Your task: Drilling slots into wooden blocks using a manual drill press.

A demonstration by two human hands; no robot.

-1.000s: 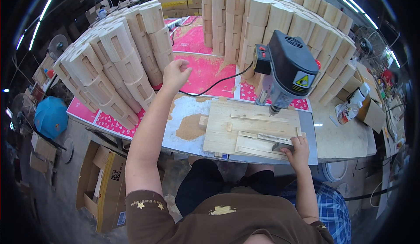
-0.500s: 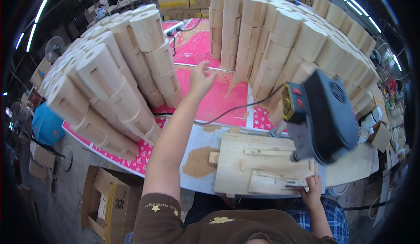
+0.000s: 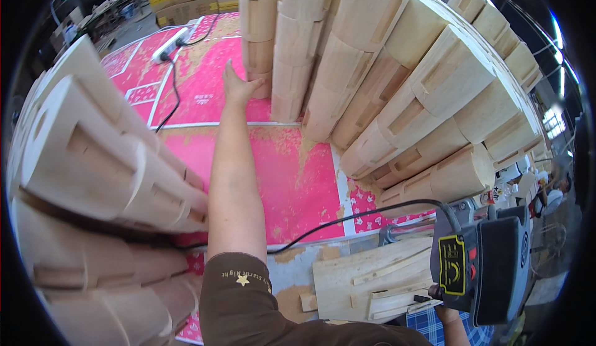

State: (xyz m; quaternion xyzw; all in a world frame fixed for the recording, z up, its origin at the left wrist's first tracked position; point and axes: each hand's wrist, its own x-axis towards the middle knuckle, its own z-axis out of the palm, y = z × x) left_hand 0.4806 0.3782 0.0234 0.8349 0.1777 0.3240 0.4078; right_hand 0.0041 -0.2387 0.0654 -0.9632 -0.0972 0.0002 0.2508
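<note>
My left arm stretches far across the table, and my left hand (image 3: 239,89) is open, fingers extended and thumb spread. It is beside the lower part of a stack of pale wooden cylinders (image 3: 257,42); whether it touches the wood I cannot tell. My right hand (image 3: 449,315) is low on the right, at the edge of a wooden board with strips fixed on it (image 3: 379,271). A black bench machine (image 3: 490,265) with a yellow-framed panel and red switches stands over the board and hides most of that hand's fingers.
More stacked wooden cylinders with cut slots (image 3: 93,153) stand close on the left, others (image 3: 428,98) on the right. A white power strip (image 3: 172,45) lies on the pink table covering (image 3: 285,184). A black cable (image 3: 323,225) runs to the machine. Cardboard boxes (image 3: 186,1) are piled behind.
My left hand has reached farther forward, toward the far stack. The view has leaned forward, so the stacks look nearer. My right hand stays by the board, now mostly behind the machine.
</note>
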